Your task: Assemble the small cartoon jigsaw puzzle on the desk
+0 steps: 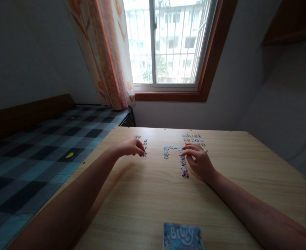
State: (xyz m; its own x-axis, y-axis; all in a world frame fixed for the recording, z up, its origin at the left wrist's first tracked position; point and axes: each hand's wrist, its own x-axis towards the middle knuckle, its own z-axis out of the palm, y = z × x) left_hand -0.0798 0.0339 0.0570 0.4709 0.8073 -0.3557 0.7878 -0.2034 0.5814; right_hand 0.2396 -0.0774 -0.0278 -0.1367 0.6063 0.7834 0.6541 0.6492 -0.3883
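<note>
On a light wooden table [147, 205] lies a partly joined strip of small blue jigsaw pieces [182, 163], bent like a corner. My right hand [198, 160] rests beside the strip, fingers stretched out and touching its upper end. My left hand [132, 147] is further left, its fingertips pinched at a small cluster of loose pieces [144, 147]; whether a piece is between them is too small to tell. More loose pieces [193, 139] lie beyond my right hand.
A blue puzzle box lid [183, 236] reading "Bluey" lies at the table's near edge. A bed with a checked cover [38, 156] stands to the left. A barred window [168, 41] and a curtain [106, 52] are behind the table.
</note>
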